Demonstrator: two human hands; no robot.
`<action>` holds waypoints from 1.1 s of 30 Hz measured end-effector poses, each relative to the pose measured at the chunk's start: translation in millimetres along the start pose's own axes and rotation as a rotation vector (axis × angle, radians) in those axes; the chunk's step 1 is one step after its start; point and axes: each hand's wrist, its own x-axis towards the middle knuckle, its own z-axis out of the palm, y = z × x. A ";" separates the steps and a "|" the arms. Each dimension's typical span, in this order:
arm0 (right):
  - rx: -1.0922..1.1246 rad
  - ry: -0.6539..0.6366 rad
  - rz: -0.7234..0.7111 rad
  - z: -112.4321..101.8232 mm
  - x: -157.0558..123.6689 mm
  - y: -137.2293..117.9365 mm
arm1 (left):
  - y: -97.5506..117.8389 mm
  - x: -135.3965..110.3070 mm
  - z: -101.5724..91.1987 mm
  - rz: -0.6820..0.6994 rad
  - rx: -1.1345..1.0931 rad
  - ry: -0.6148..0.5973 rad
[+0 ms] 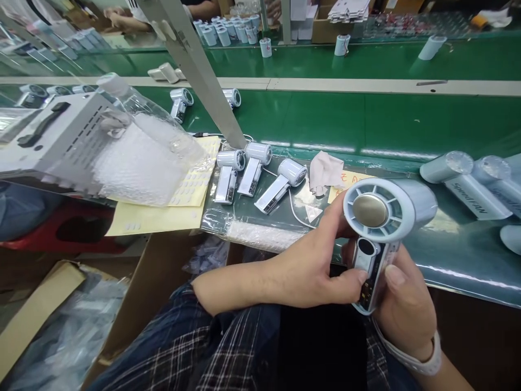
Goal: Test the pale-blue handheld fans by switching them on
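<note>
The left hand (313, 271) and right hand (407, 309) both close their grip on a handheld fan (386, 214); three fans (252, 174) lie beyond the left grip.

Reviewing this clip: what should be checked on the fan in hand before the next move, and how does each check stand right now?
1. Two-handed hold on the fan: ok. The left hand pinches the handle and the right hand wraps it from below.
2. Front grille facing the camera: ok.
3. Display on the handle readable: cannot tell. Reddish marks show, but they are too small to read.
4. Blades turning: cannot tell.
5. Held clear of the three fans lying on the mat: ok.
6. Cloth off the fan: ok. It lies on the mat beside them.
</note>
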 end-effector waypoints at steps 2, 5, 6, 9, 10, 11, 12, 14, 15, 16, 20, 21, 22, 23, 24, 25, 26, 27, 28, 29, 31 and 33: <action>0.005 -0.012 0.001 -0.1 -0.7 2.0 | -0.2 -1.6 -0.8 -0.001 -0.003 -0.002; -0.001 -0.022 0.003 -0.4 -1.6 4.7 | -2.1 -3.5 -1.8 0.016 -0.005 -0.002; -0.005 -0.023 0.002 -0.5 -1.7 5.2 | -2.9 -4.1 -1.9 0.027 -0.010 -0.004; -0.034 -0.020 -0.003 -0.6 -2.3 5.9 | -4.6 -5.6 -1.6 0.035 -0.030 -0.002; -0.048 -0.015 -0.007 -0.6 -2.7 6.2 | -5.1 -6.1 -1.2 0.025 -0.033 0.002; -0.061 -0.008 -0.013 -0.6 -3.4 6.6 | -5.5 -6.5 -0.8 0.017 -0.035 0.009; -0.073 0.001 -0.024 -0.8 -4.3 7.3 | -5.9 -7.0 -0.4 0.014 -0.037 0.013; -0.092 0.017 -0.044 -1.2 -6.7 9.4 | -6.6 -7.9 0.3 0.031 -0.040 0.010; -0.099 0.020 -0.049 -1.7 -7.9 10.8 | -6.9 -8.4 0.5 0.045 -0.039 0.007; -0.108 0.019 -0.054 -2.2 -9.0 12.3 | -7.2 -8.8 0.6 0.058 -0.035 0.006; -0.146 0.010 -0.064 -5.4 -11.5 18.6 | -8.6 -10.3 0.6 0.083 0.006 0.010; -0.154 0.009 -0.069 -6.1 -11.7 20.0 | -8.9 -10.5 0.7 0.083 0.018 0.011; -0.160 0.008 -0.074 -6.7 -11.9 21.3 | -9.1 -10.6 0.9 0.085 0.030 0.013; -0.164 0.007 -0.078 -7.0 -12.2 22.5 | -9.2 -10.6 1.2 0.086 0.042 0.015; -0.168 0.008 -0.081 -7.1 -12.6 23.6 | -9.1 -10.5 1.5 0.089 0.053 0.016; -0.172 0.011 -0.083 -7.0 -13.1 24.7 | -8.8 -10.2 1.8 0.098 0.061 0.014; -0.178 0.015 -0.086 -6.8 -13.7 25.7 | -8.5 -9.9 2.1 0.115 0.067 0.013; -0.183 0.020 -0.088 -6.4 -14.3 26.7 | -8.2 -9.6 2.5 0.131 0.072 0.010; -0.188 0.027 -0.093 -6.0 -14.8 27.6 | -7.9 -9.3 2.9 0.141 0.077 0.007; -0.191 0.034 -0.099 -5.5 -15.1 28.4 | -7.9 -9.0 3.3 0.144 0.082 0.005; -0.189 0.042 -0.113 -4.6 -15.2 29.2 | -8.4 -8.6 4.2 0.130 0.086 0.010; -0.167 0.040 -0.119 -3.6 -14.9 29.0 | -9.6 -8.4 5.4 0.115 0.080 0.023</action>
